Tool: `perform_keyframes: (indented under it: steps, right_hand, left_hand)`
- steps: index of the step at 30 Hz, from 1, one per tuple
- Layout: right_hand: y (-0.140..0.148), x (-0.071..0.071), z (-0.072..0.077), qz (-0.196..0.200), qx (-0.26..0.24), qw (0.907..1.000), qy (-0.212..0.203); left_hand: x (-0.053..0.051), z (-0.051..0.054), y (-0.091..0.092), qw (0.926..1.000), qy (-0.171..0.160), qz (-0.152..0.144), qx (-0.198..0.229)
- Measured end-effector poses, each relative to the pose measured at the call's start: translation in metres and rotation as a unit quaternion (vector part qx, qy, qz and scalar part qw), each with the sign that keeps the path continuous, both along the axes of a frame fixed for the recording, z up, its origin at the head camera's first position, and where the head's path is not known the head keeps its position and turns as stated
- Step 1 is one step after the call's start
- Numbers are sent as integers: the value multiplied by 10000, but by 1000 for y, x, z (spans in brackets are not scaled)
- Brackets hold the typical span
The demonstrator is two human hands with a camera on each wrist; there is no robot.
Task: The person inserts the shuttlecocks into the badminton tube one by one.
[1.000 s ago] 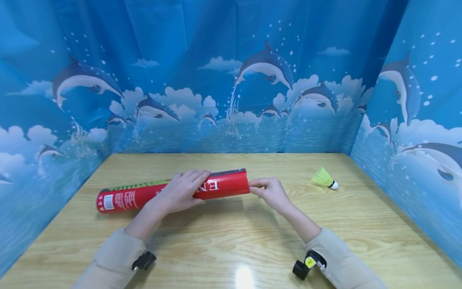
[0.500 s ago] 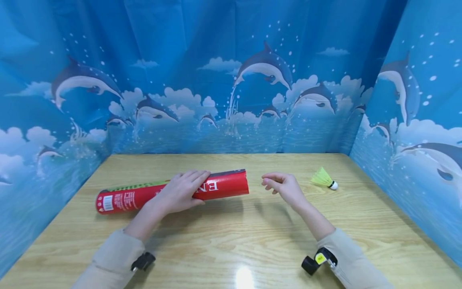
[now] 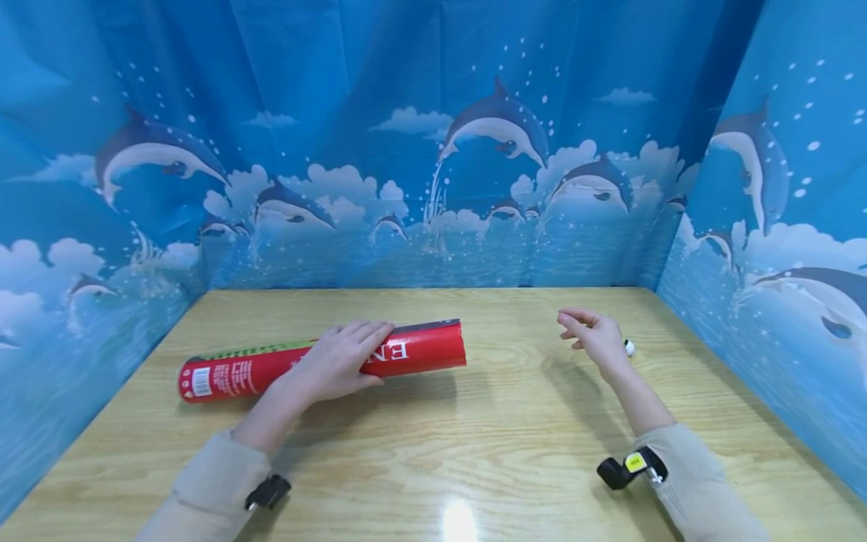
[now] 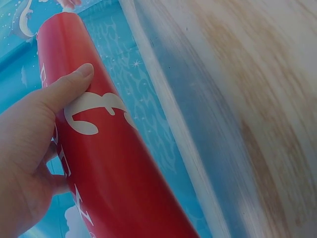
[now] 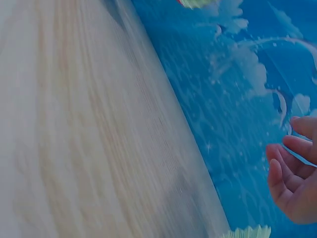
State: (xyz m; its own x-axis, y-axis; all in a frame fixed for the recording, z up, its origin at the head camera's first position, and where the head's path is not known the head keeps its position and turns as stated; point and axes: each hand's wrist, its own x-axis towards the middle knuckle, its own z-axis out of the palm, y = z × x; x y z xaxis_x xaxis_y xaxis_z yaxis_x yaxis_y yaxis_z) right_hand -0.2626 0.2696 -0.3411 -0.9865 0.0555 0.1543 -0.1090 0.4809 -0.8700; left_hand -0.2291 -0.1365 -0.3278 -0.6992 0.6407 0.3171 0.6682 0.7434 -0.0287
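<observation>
A long red shuttlecock tube (image 3: 420, 349) with white lettering and a green-and-dark strip slants across the table's left half in the head view. Its right end is tipped up above its shadow. My left hand (image 3: 339, 360) grips the tube past its middle; in the left wrist view the thumb presses along the red side (image 4: 124, 178). My right hand (image 3: 596, 339) hovers over the table, fingers loosely bent, with nothing visible between them. Just behind it lies a yellow-green shuttlecock, mostly hidden in the head view except its white cork (image 3: 629, 347); its skirt edge (image 5: 250, 233) shows in the right wrist view.
The wooden table (image 3: 433, 452) meets a blue dolphin-print curtain (image 3: 379, 150) at the back and another stretch of it on the right. Black wrist cameras (image 3: 267, 491) sit on both sleeves.
My right hand has left the tube's right end and moved rightward to the shuttlecock, now covering most of it. My left hand and the tube stay nearly still.
</observation>
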Motion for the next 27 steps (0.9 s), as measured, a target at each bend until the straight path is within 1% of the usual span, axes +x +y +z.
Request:
perform_keyframes:
  steps: [6, 10, 14, 19, 24, 27]
  right_hand:
    - [26, -5, -1, -450, 302, 9985, 13]
    - [39, -10, -2, -827, 310, 9961, -37]
    - [49, -15, -2, -1125, 341, 9929, -189]
    - [59, -20, -4, -1173, 673, 9900, -396]
    - [63, -24, -8, -1208, 581, 9886, -691]
    - [65, -26, -11, -1241, 735, 9863, -806]
  left_hand:
    - [0, 0, 0, 10000, 7, 21, -36]
    - [1, 0, 0, 10000, 1, 13, -19]
    - [1, 0, 0, 10000, 23, 2, -12]
    - [1, 0, 0, 10000, -23, 20, -1]
    - [2, -1, -1, 10000, -37, 15, 30]
    - [2, -1, -1, 10000, -44, 17, 44]
